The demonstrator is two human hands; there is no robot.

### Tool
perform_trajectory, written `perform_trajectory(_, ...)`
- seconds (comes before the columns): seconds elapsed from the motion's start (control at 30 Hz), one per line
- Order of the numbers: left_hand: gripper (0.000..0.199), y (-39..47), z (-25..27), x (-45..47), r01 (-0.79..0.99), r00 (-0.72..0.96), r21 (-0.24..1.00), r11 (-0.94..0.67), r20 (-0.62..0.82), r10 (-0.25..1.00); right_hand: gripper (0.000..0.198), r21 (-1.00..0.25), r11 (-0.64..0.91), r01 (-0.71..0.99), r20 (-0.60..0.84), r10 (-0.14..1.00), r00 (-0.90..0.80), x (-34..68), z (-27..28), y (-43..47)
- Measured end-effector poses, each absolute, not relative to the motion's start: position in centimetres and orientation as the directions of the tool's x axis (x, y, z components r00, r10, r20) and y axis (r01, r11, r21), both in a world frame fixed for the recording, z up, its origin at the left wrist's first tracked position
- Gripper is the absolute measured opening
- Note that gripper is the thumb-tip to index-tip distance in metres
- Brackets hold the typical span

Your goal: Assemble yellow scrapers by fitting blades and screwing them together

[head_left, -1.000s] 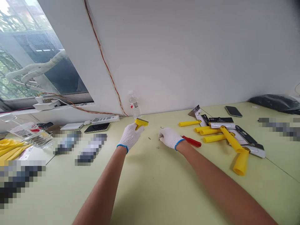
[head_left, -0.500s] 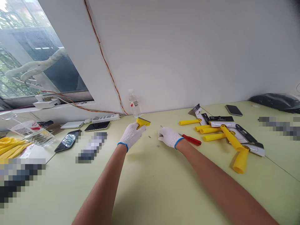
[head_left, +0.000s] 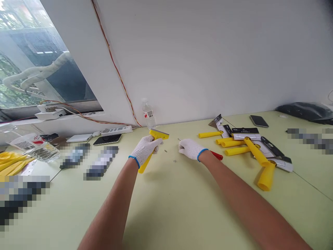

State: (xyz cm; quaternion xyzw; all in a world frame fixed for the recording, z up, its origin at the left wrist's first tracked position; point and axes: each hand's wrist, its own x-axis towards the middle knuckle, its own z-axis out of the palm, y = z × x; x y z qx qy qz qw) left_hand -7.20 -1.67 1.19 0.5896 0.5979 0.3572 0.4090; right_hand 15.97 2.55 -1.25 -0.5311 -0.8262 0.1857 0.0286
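My left hand (head_left: 144,149), in a white knit glove with a blue cuff, is closed around a yellow scraper (head_left: 160,135). The scraper's metal blade edge points up and away, and its handle sticks out below my palm. My right hand (head_left: 189,149), gloved alike, has its fingers curled in low over the table. It covers the middle of a screwdriver (head_left: 218,156), whose red handle end shows beside the wrist and whose tip seems to peek out past the knuckles. What the curled fingers hold is hidden. Between my hands lie a small metal piece (head_left: 165,151) and tiny screw-like bits (head_left: 175,161).
Several yellow-handled scrapers (head_left: 256,152) with black-and-white cards lie at the right, a phone (head_left: 259,121) behind them. A water bottle (head_left: 149,114) stands by the wall. Phones, a power strip (head_left: 117,130), another bottle (head_left: 43,149) and yellow gloves (head_left: 15,165) are at the left.
My left hand has turned the scraper, so its handle now shows below the palm. My right hand has slid slightly right, covering more of the screwdriver's red handle; the screwdriver stays put.
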Motion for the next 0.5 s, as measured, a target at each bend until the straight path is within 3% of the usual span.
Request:
perform_trajectory(0.1, 0.022, -1.7, 1.3, -7.2, 0.434, 0.03, 0.9, 0.051, -0.071, 0.997, 0.016, -0.344, 0.405, 0.847, -0.148, 0.867, -0.475, 16.4, -1.9, 3.3)
perform_trajectory(0.27, 0.024, -1.8, 1.5, -7.0, 0.426, 0.021, 0.903, 0.056, -0.072, 0.997, 0.029, -0.323, 0.412, 0.852, -0.012, 0.898, -0.439, 16.6, -2.3, 3.8)
perform_trajectory(0.4, 0.027, -1.8, 1.4, -7.1, 0.397, 0.037, 0.917, 0.037, -0.056, 0.998, 0.024, -0.314, 0.369, 0.875, -0.035, 0.916, -0.399, 15.7, -2.7, 3.5)
perform_trajectory(0.5, 0.031, -1.7, 1.2, -7.2, 0.397, 0.043, 0.917, 0.037, -0.059, 0.997, 0.031, -0.297, 0.347, 0.89, -0.047, 0.925, -0.376, 14.8, -3.5, 3.3)
